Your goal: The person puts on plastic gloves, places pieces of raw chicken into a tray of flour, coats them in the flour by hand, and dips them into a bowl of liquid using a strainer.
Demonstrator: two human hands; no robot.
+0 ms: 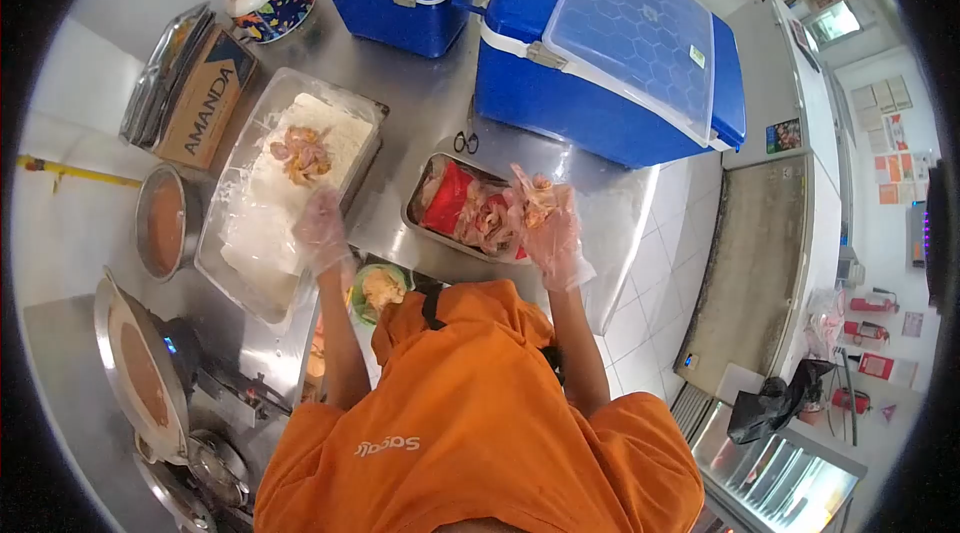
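My left hand, in a clear plastic glove, hangs over the near right edge of a clear bin of white flour. Its fingers look stretched out, with nothing seen in them. A heap of raw meat pieces lies on the flour just beyond it. My right hand, gloved too, holds a clump of raw meat at the right end of a metal tray. More raw meat and a red plastic wrapper lie in that tray.
Blue cooler boxes stand at the back of the steel table. Scissors lie behind the tray. At left are a bowl of brown liquid, a wok and a carton. A green bowl sits near my body.
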